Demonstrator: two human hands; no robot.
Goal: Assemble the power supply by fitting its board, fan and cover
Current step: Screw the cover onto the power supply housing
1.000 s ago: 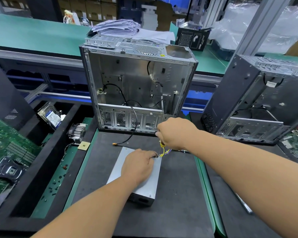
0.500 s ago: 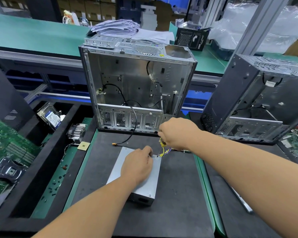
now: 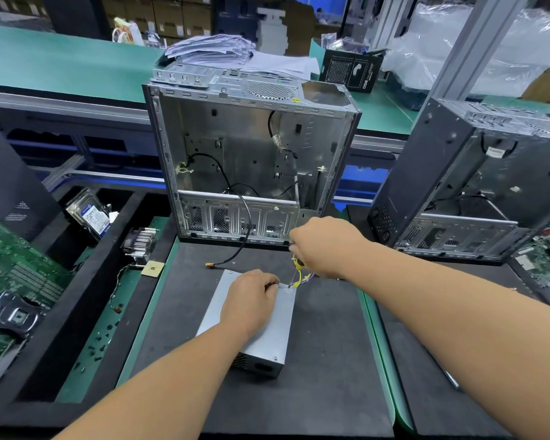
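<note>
The silver power supply (image 3: 277, 338) lies flat on the black mat (image 3: 315, 392), its cover on. My left hand (image 3: 250, 301) lies on top of it, with bent fingers hooked at its far edge near the right corner. Yellow and purple wires (image 3: 307, 277) come out of that far end. Just above them, my right hand (image 3: 326, 246) grips a small yellow-handled screwdriver (image 3: 297, 264). Its thin shaft slants down to the far right corner of the cover, beside my left fingertips.
An open silver computer case (image 3: 251, 147) stands upright just behind the power supply, a black cable (image 3: 245, 236) trailing out of it. A dark case (image 3: 477, 185) leans at the right. Left trays hold a heatsink (image 3: 140, 244), a hard drive (image 3: 91, 214), a green motherboard (image 3: 16, 281) and loose screws.
My left fingers have drawn back a little from the far edge towards the corner. My right hand has shifted slightly right with the screwdriver. The power supply has not moved.
</note>
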